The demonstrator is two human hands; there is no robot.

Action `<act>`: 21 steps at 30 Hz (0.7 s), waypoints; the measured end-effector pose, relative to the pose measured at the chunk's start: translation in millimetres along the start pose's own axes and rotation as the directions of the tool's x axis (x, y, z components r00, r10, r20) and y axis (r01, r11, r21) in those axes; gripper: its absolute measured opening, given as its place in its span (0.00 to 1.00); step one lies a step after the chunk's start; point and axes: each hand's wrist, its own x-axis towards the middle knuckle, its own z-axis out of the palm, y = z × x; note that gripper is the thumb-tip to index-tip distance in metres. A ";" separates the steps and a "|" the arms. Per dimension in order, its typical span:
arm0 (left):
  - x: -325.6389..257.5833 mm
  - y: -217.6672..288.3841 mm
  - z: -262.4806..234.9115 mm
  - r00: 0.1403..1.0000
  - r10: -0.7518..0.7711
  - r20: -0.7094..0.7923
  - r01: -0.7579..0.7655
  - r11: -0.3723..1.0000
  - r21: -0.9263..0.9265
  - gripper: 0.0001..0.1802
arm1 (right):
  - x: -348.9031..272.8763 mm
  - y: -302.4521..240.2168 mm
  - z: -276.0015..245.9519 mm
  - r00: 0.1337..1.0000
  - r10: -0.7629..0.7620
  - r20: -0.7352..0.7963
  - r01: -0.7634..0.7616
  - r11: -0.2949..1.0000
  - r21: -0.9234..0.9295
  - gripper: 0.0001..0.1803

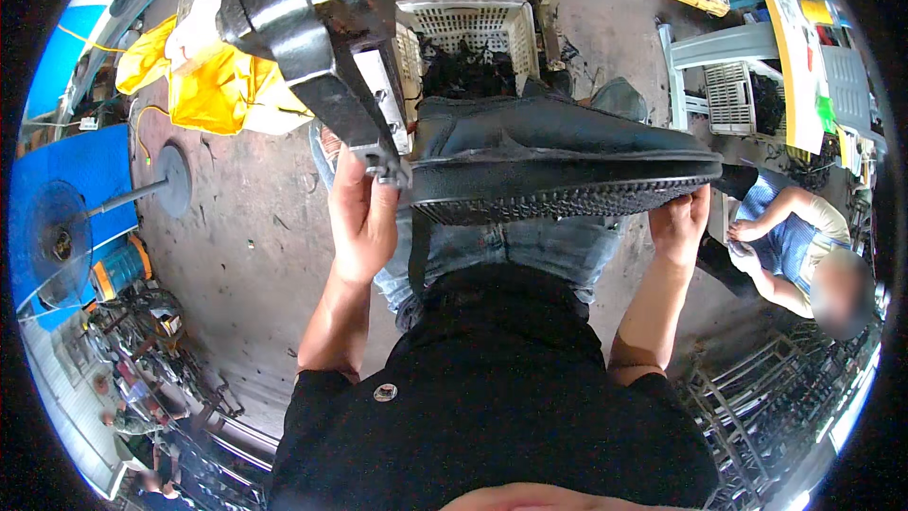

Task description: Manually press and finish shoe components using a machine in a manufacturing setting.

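Observation:
A black shoe (pixel 558 137) with a thick, studded sole lies sideways in front of me, its sole edge toward my body. My right hand (pixel 678 222) is closed on its right end, with the fingers at the sole's underside. At the other end, my left hand (pixel 364 227) is closed at the shoe's edge, right beside the metal tip of a black machine arm (pixel 326 71). That tip covers the spot where the left fingertips meet the shoe. A narrow black strip (pixel 419 251) hangs below the shoe's left end.
Beyond the shoe stands a pale plastic crate (pixel 478 14) with black scraps in it. Yellow cloth or bagging (pixel 213 90) hangs left of the machine. A standing fan (pixel 61 244) is at far left. Another person (pixel 794 237) sits at right, near metal racks (pixel 757 397).

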 end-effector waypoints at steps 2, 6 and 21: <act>-0.6 5.6 -0.1 1.000 0.011 0.016 -0.011 1.000 -0.003 0.08 | -1.5 -2.2 -0.9 0.998 -0.014 -0.055 0.012 0.999 -0.037 0.50; 5.4 9.6 -6.2 0.977 0.185 0.102 -0.193 0.978 0.073 0.07 | 9.7 -24.2 9.7 0.990 -0.139 -0.025 0.134 0.980 -0.145 0.49; 21.7 12.7 8.3 0.943 0.333 0.009 -0.332 0.943 -0.016 0.19 | 30.4 -64.0 16.8 0.980 -0.201 -0.010 0.198 0.973 -0.121 0.32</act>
